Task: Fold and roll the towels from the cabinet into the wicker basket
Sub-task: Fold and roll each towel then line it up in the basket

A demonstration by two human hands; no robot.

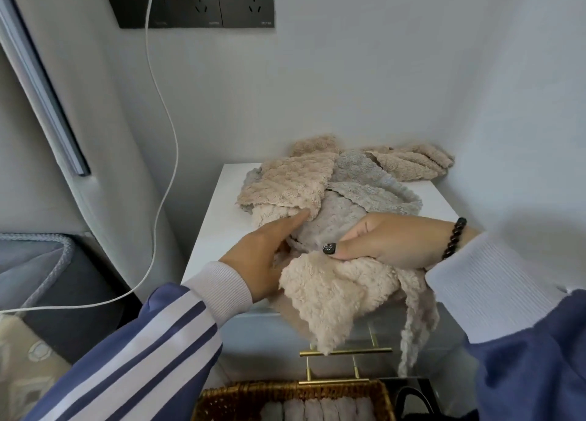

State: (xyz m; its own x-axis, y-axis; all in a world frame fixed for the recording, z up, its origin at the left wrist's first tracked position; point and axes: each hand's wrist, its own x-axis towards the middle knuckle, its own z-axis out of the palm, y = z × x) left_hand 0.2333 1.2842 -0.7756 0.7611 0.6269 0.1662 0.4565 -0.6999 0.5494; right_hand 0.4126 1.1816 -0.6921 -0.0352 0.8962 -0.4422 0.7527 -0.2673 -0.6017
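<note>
A loose pile of fluffy beige and grey towels (342, 179) lies on top of a white cabinet (209, 230). At the cabinet's front edge a beige-and-grey towel (336, 297) hangs crumpled over the drawer fronts. My right hand (390, 240) grips this towel from the right, thumb pressed on its top. My left hand (266, 252) rests against its left side, fingers stretched toward the pile. Below, a wicker basket (253, 392) holds several rolled grey towels (320, 409).
Brass drawer handles (345, 352) stick out from the cabinet front above the basket. A white charging cable (158, 141) hangs from a dark wall socket (196, 5) down to the left. A grey cushioned seat (38, 262) is at the left.
</note>
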